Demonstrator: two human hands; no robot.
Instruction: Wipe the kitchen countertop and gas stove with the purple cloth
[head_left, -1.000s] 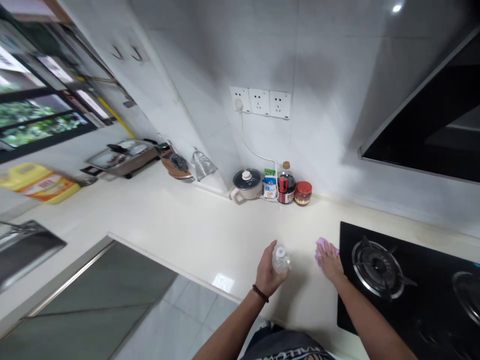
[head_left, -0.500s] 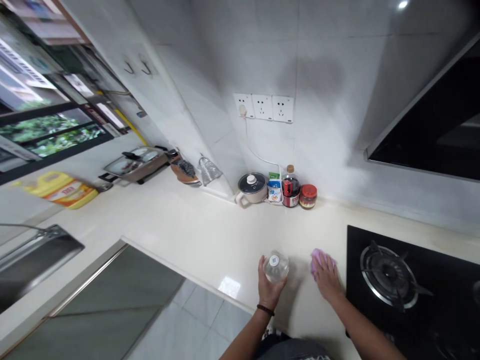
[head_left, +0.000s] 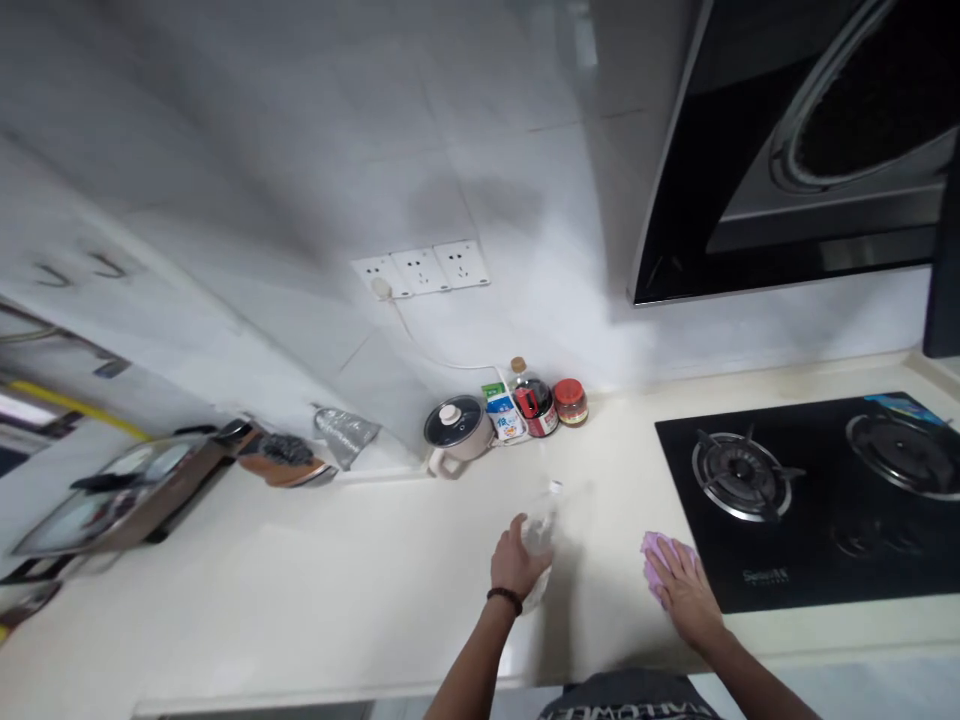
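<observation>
My left hand (head_left: 514,562) is wrapped round a clear plastic bottle (head_left: 541,528) with a white cap, which stands on the cream countertop (head_left: 315,590). A dark bead bracelet sits on that wrist. My right hand (head_left: 684,590) lies flat, fingers stretched out, on a pink cloth (head_left: 652,556) pressed against the counter just left of the black gas hob (head_left: 817,500).
Against the tiled wall stand a small lidded pot (head_left: 454,432), a carton (head_left: 501,412), a dark sauce bottle (head_left: 532,400) and a red-lidded jar (head_left: 570,400). An electric skillet (head_left: 127,494) and a brown pan (head_left: 281,460) sit at left. A range hood (head_left: 802,150) hangs above the hob.
The view has swung to the right, so the sink and window have left it. My left hand still grips the bottle. My right hand and the cloth have slid toward me along the hob's edge.
</observation>
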